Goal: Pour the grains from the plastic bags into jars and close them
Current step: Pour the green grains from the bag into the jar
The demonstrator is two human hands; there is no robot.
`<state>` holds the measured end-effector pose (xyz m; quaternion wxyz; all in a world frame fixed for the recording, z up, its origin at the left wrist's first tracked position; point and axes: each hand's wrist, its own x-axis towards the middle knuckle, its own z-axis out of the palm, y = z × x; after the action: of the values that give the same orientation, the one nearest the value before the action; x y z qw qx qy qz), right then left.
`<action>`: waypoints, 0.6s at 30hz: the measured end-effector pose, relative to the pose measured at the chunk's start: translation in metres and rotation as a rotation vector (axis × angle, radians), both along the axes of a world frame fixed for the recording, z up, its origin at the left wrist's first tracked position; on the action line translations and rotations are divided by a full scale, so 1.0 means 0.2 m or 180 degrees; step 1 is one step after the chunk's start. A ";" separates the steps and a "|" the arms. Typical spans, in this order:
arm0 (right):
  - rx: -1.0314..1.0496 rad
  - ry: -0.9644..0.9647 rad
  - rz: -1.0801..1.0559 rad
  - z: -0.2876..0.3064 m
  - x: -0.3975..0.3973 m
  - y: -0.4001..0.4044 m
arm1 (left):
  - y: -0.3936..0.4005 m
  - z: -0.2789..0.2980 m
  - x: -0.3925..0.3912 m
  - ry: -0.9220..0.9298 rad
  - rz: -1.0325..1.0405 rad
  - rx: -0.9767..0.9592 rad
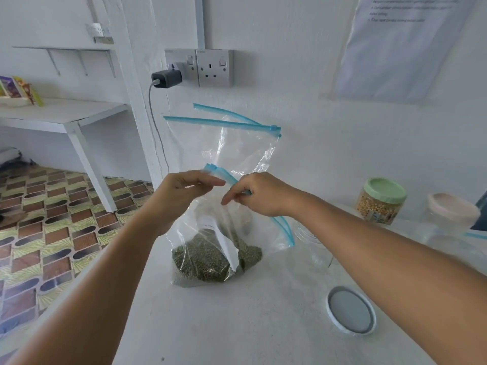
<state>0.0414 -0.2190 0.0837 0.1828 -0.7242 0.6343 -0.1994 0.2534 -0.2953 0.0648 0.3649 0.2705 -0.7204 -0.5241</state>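
Both forearms reach forward over the white table [237, 325]. The left hand [181, 191] pinches the blue zip strip [229, 180] of the front plastic bag [224, 233] near its slider end, fingers curled on it. The right hand [261, 196] grips the same strip at 3 o'clock from the left hand, with one finger pointing down-left.

The bag stands at the middle of the table and holds green grains [208, 262] in its bottom. A second bag [232, 143], with its zip open, stands behind it at 12 o'clock.

A round lid [351, 310] lies at 4 o'clock. A clear jar [313, 246] is partly hidden behind the right forearm. A jar with a green lid [380, 200] stands at 2 o'clock.
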 end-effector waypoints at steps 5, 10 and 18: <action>-0.0241 -0.0137 -0.0096 -0.03 0.00 -0.02 | 0.14 -0.25 0.23 0.0279 0.0497 0.0280; -0.0235 -0.0343 -0.0223 -0.04 -0.03 -0.01 | 0.18 -0.56 0.37 -0.0246 0.1075 0.0410; -0.0257 -0.0514 -0.0311 -0.07 -0.05 0.01 | 0.09 -0.63 0.32 -0.0355 0.0358 0.1259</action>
<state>0.0308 -0.2164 0.0705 0.1941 -0.6807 0.6435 -0.2912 0.3175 -0.2767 -0.0606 0.2929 0.4053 -0.6064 -0.6182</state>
